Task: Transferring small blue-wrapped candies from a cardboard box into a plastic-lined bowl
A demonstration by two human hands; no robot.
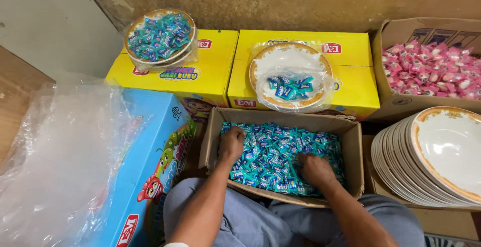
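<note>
Both hands deep in the box (pixel 353 142) of teal candies (pixel 278 152).

Judged from here, loose wrappers could slip from a scoop and scatter over the box's low front wall onto the lap. The left hand (pixel 231 144), at the box's left wall, is clenched into the pile, candies under its knuckles; whether it grasps any I cannot tell. The right hand (pixel 314 171), near the front wall, lies curled on the candies, fingertips buried.

We see teal-and-blue wrapped candies (pixel 280 159) in a brown cardboard box (pixel 353 149), pink candies (pixel 431 71), yellow boxes (pixel 350 51), a light-blue box (pixel 155 127) with cartoon figures, and white plates (pixel 446 147) with gold-patterned rims.
</note>
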